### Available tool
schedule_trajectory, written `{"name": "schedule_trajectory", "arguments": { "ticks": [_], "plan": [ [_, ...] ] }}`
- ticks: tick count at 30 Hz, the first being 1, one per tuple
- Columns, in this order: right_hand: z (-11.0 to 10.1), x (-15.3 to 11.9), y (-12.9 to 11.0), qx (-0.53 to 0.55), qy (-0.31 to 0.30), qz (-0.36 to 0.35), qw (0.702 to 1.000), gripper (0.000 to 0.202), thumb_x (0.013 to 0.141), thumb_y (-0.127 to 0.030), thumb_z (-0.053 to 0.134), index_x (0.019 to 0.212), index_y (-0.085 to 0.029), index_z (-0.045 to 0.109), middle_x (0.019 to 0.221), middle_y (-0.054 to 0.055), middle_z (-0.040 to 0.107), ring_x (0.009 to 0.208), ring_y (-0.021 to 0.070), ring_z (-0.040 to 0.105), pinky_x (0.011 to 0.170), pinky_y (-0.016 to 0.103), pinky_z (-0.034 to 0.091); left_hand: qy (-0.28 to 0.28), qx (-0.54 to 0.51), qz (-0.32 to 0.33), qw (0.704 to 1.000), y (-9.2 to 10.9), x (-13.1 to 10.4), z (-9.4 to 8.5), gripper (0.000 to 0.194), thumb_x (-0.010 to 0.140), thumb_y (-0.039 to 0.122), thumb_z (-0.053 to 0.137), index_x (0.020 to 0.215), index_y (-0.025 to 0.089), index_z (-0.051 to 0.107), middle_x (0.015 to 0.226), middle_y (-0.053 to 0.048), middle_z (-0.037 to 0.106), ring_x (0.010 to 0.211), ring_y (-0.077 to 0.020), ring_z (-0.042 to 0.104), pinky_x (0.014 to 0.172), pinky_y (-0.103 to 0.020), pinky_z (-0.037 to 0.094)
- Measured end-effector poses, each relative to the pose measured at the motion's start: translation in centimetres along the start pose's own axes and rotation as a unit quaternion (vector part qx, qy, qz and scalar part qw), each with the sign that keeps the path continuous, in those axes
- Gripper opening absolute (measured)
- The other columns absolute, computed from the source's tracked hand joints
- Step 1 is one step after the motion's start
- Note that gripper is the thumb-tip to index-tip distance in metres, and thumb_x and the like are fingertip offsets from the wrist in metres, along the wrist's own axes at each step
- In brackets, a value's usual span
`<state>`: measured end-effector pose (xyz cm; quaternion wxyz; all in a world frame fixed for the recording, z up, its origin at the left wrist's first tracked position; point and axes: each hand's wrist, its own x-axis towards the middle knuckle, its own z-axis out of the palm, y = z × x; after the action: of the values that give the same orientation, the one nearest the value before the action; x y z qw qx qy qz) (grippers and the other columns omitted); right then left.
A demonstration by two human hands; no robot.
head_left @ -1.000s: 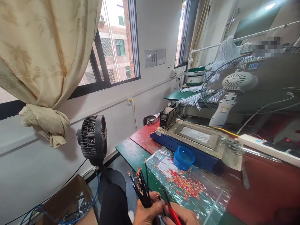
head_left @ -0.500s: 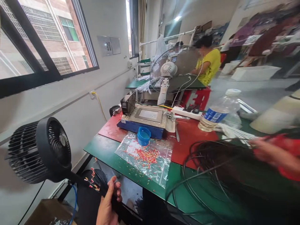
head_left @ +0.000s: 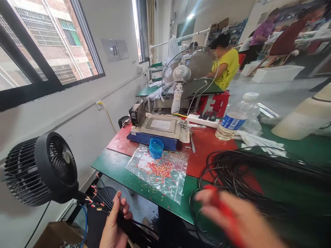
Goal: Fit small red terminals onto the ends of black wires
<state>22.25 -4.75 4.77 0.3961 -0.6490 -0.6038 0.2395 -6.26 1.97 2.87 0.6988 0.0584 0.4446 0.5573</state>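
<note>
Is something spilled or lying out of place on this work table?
Yes. Small red and yellow bits are scattered over the clear plastic bag, and some lie beyond its edge on the green table. A blue cap sits alone at the bag's far edge.

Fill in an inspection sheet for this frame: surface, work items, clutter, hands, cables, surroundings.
Surface: green table with a red mat.
Work items: bundle of black wires with stripped coloured ends; red-handled tool, blurred.
Clutter: plastic bag of red bits, blue cap, water bottle.
Hands: left hand grips the bundle; right hand holds the tool.
Cables: black cable coil on the table.
Surroundings: black fan, white fan, window, person in yellow.
</note>
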Motion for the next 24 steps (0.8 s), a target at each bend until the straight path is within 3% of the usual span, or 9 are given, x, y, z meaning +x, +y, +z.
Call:
{"name": "schedule_trajectory", "arguments": {
  "ticks": [2,5,8,11,14,18,20,22,24],
  "plan": [
    [6.4,-0.3,-1.4,0.117,-0.116,-0.093,0.982,0.033,0.064,-0.047,0.069,0.083,-0.023,0.058,0.096,0.004,0.069,0.083,0.0209,0.065,0.075,0.024,0.052,-0.015,-0.033,-0.005,0.999,0.5,-0.8,0.7,0.011,0.079,0.02,0.053,0.085,0.021,0.062,0.065,0.004,0.05,0.047,-0.0016,0.043,0.04,-0.012,0.038],
    [15.3,-1.2,-3.0,0.173,-0.152,-0.14,0.963,0.031,0.076,-0.044,0.05,0.094,-0.019,0.056,0.08,0.005,0.066,0.07,0.0175,0.062,0.068,0.024,0.05,-0.03,-0.074,-0.011,0.997,1.2,-1.5,1.1,0.009,0.078,0.019,0.054,0.081,0.021,0.063,0.063,0.005,0.052,0.045,-0.0003,0.042,0.039,-0.01,0.036],
    [19.6,-1.8,-3.8,0.163,-0.126,-0.128,0.97,0.017,0.071,-0.035,0.052,0.077,-0.019,0.051,0.059,-0.002,0.056,0.05,0.0117,0.049,0.051,0.02,0.044,-0.028,-0.086,-0.007,0.996,1.6,-1.4,0.2,0.013,0.075,0.024,0.06,0.087,0.023,0.064,0.071,0.002,0.061,0.056,-0.0031,0.054,0.048,-0.012,0.045],
    [19.1,-1.5,-4.5,0.178,-0.113,-0.101,0.972,0.012,0.07,-0.027,0.052,0.066,-0.021,0.043,0.054,-0.005,0.047,0.048,0.0097,0.044,0.049,0.019,0.041,-0.115,-0.057,0.002,0.992,1.5,-0.5,-2.3,0.059,0.063,0.055,0.064,0.114,0.025,0.055,0.121,-0.009,0.061,0.107,-0.0251,0.058,0.083,-0.035,0.054],
    [17.1,-0.6,-5.0,0.211,-0.127,-0.055,0.968,0.018,0.074,-0.032,0.053,0.063,-0.021,0.042,0.059,-0.004,0.047,0.053,0.011,0.047,0.052,0.019,0.043,-0.174,0.007,-0.006,0.985,0.7,0.9,-5.3,0.085,0.058,0.067,0.057,0.128,0.022,0.041,0.137,-0.016,0.047,0.111,-0.0325,0.057,0.089,-0.042,0.048],
    [15.9,0.2,-4.5,0.231,-0.139,0.017,0.963,0.027,0.07,-0.041,0.06,0.062,-0.021,0.044,0.058,-0.003,0.05,0.054,0.0137,0.051,0.054,0.022,0.045,-0.06,0.092,0.024,0.994,-1.0,2.5,-8.2,0.071,0.071,0.038,0.064,0.132,0.023,0.031,0.133,-0.019,0.051,0.077,-0.0204,0.069,0.09,-0.04,0.044],
    [15.9,0.3,-4.0,0.236,-0.158,0.045,0.958,0.029,0.068,-0.043,0.062,0.061,-0.022,0.044,0.056,-0.003,0.052,0.051,0.0139,0.051,0.051,0.023,0.045,-0.039,0.117,0.082,0.989,-1.7,3.0,-8.8,0.074,0.064,0.026,0.07,0.13,0.024,0.036,0.143,-0.017,0.039,0.1,-0.0241,0.064,0.097,-0.037,0.038],
    [16.0,0.3,-3.4,0.237,-0.161,0.063,0.956,0.032,0.067,-0.045,0.063,0.06,-0.022,0.042,0.054,-0.003,0.053,0.05,0.0142,0.051,0.049,0.023,0.045,-0.036,0.13,0.112,0.985,-2.0,3.3,-8.8,0.073,0.059,0.014,0.07,0.125,0.029,0.044,0.152,-0.007,0.026,0.132,-0.0253,0.037,0.1,-0.03,0.032],
    [15.9,0.3,-2.9,0.237,-0.154,0.075,0.956,0.034,0.067,-0.046,0.063,0.058,-0.023,0.039,0.052,-0.003,0.053,0.049,0.0147,0.053,0.048,0.023,0.045,-0.028,0.124,0.095,0.987,-1.9,3.3,-8.6,0.073,0.056,0.005,0.065,0.122,0.033,0.048,0.154,0.001,0.021,0.139,-0.0226,0.021,0.096,-0.026,0.033]
  ]
}}
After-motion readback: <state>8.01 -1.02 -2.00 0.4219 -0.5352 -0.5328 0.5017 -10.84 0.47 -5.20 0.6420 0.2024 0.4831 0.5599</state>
